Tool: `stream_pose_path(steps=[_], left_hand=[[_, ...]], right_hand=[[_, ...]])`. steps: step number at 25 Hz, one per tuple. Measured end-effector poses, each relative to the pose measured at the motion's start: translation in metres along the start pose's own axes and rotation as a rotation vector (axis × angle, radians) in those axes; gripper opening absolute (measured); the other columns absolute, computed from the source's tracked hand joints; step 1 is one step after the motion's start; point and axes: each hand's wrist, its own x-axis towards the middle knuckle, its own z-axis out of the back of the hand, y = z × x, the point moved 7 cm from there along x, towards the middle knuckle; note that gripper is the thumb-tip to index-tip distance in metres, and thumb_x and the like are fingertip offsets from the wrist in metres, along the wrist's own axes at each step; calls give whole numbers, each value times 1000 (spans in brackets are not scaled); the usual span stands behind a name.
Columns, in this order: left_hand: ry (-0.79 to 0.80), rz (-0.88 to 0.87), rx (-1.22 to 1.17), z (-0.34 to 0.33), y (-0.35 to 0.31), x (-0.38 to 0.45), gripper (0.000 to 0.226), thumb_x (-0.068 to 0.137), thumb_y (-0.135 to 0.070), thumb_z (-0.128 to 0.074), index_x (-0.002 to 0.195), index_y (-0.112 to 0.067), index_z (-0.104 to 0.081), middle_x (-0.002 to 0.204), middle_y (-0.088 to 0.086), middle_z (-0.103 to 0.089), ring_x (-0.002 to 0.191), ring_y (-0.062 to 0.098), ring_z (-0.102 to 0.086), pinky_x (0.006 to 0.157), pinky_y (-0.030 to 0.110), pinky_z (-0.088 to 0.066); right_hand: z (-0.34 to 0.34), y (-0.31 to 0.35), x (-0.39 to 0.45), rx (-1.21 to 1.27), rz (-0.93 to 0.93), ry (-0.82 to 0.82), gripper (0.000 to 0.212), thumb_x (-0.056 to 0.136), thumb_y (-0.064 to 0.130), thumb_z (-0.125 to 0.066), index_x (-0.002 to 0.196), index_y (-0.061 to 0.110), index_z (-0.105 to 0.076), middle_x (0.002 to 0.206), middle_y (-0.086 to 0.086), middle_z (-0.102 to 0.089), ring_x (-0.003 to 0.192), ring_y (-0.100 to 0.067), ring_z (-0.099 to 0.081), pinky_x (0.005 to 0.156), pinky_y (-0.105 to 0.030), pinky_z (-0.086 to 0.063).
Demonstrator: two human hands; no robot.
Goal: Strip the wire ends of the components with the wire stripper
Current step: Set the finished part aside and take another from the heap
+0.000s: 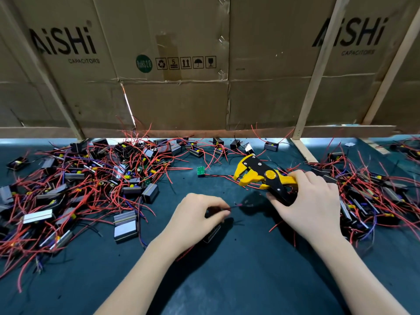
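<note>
**Still loads of wires left to strip here**

Right hand (pixel 311 203) is wrapped around the handles of the yellow wire stripper (pixel 261 176), whose jaws sit open with nothing in them. Just left of the stripper and nearer the person, the left hand (pixel 197 214) pinches a red wire (pixel 235 206) of one component, tip aimed at the stripper. Further left of the stripper there's a huge component pile (pixel 91 178), and a second pile (pixel 368 189) to its right. Can't tell which pile is finished, but I'd guess it's nowhere near done
</note>
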Motion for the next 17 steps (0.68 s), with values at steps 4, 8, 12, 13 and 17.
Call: stream_pose_path(steps=[4, 8, 12, 13, 17], left_hand=[[-14, 87, -266, 2, 10, 0, 10, 92, -18, -65, 87, -20, -73, 71, -9, -73, 64, 5, -67, 69, 20, -51], [-31, 82, -358, 1, 10, 1, 15, 94, -14, -61, 83, -19, -70, 70, -6, -67, 66, 11, -63, 70, 26, -51], [-29, 91, -478, -2, 8, 0, 16, 95, -15, -56, 81, -16, -64, 62, -5, -60, 59, 11, -60, 64, 25, -47], [-29, 101, -478, -4, 9, 0, 18, 96, -14, -56, 80, -15, -63, 61, -5, -60, 57, 11, -59, 61, 23, -45], [-79, 154, -504, -5, 12, 1, 21, 96, -8, -55, 75, -9, -61, 55, -1, -60, 52, 12, -59, 59, 16, -42]], right_hand=[[0, 0, 0, -8, 7, -22, 61, 68, 65, -58, 99, 13, -65, 87, -4, -64, 83, -32, -60, 75, -39, -32], [-3, -1, -2, -46, 8, -30, 57, 68, 61, -70, 98, 13, -64, 86, -5, -63, 82, -32, -58, 75, -40, -34], [-3, 8, -4, -63, 48, -62, 56, 63, 54, -80, 95, 11, -63, 83, -7, -60, 81, -33, -57, 75, -41, -35], [-3, 12, -5, -47, 64, -67, 55, 63, 53, -81, 94, 11, -63, 83, -6, -60, 81, -33, -57, 76, -41, -36], [-2, 22, -6, -4, 128, -82, 53, 61, 52, -79, 92, 13, -61, 82, -4, -59, 79, -32, -56, 74, -40, -35]])
